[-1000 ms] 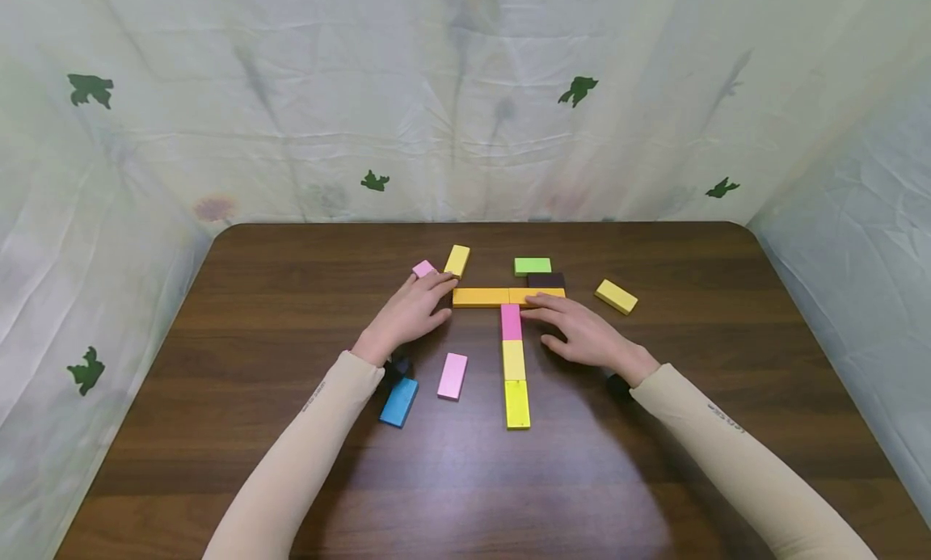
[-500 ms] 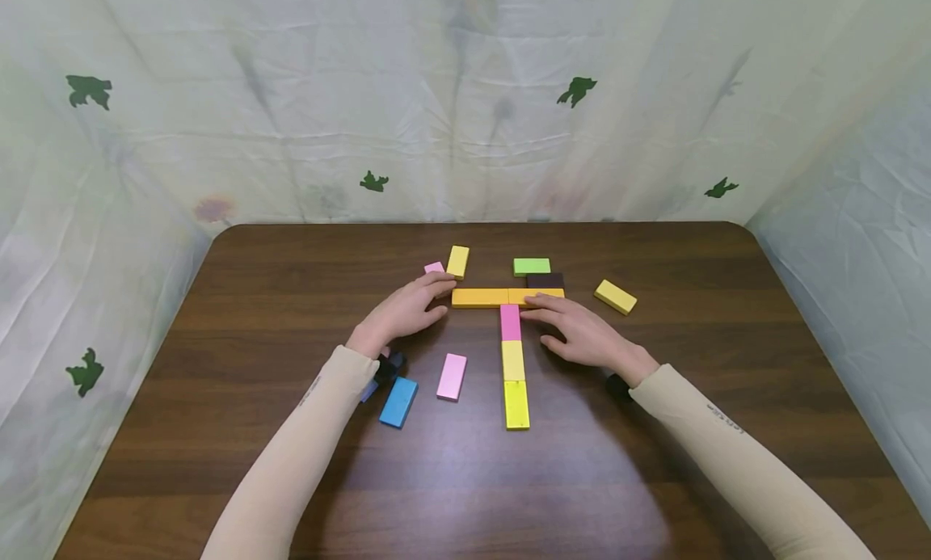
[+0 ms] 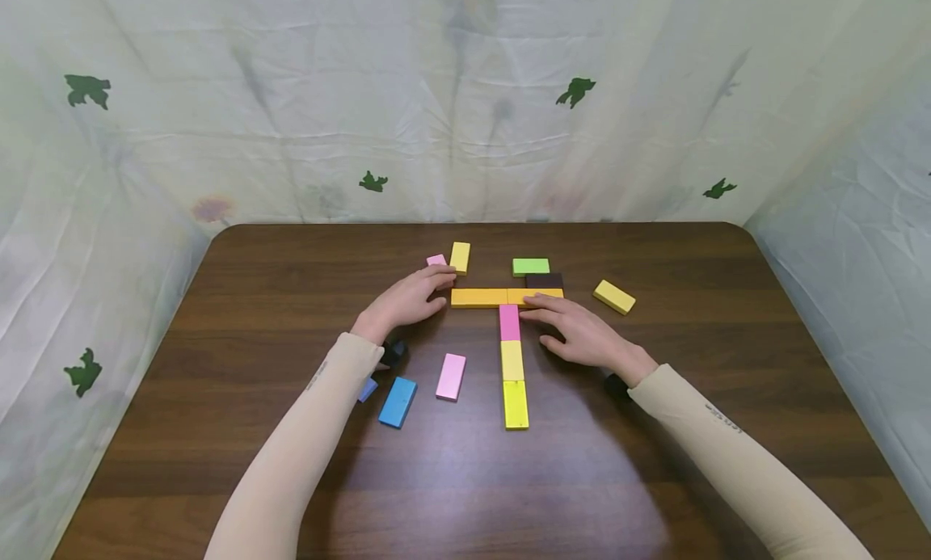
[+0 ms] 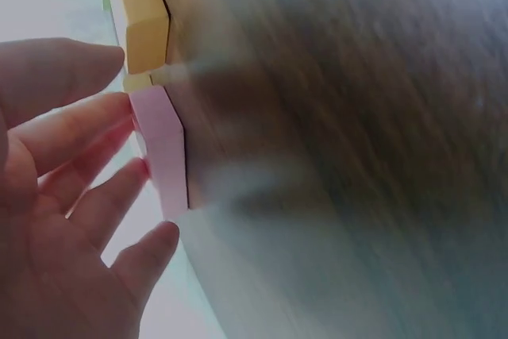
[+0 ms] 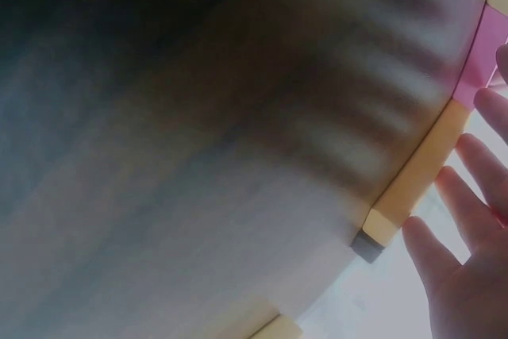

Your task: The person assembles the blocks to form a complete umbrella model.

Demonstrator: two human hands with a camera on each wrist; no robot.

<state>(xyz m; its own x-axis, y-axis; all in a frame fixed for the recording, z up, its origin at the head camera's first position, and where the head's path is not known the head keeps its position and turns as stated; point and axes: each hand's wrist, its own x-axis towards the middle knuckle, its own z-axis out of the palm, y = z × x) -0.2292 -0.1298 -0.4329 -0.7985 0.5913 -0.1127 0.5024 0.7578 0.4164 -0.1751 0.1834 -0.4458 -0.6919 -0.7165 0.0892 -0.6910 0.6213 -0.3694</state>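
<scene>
My left hand point(image 3: 407, 297) has its fingers extended over the back pink block point(image 3: 436, 260), partly hidden in the head view. Fingertips touch this pink block point(image 4: 163, 144) in the left wrist view, and the thumb stands apart. A pale yellow block point(image 3: 460, 258) lies right beside it. With fingers spread, my right hand point(image 3: 582, 330) rests its fingertips on the right orange block point(image 3: 550, 293) and near the magenta block point(image 3: 509, 323). Two orange blocks make a bar; below it the magenta, a pale yellow block point(image 3: 512, 360) and a bright yellow block point(image 3: 516, 405) form a column.
Behind the bar lie a black block point(image 3: 544, 280) and a green block point(image 3: 531, 267). Another yellow block point(image 3: 614, 297) is at right. Nearer me are a loose pink block point(image 3: 451, 377), a blue block point(image 3: 398, 402) and a darker blue block point(image 3: 367, 389) partly under my left sleeve.
The back pink block has shifted right and slightly away under my left hand, nearer the yellow block, which has moved slightly back. The darker blue block has come into view. My right hand stays put.
</scene>
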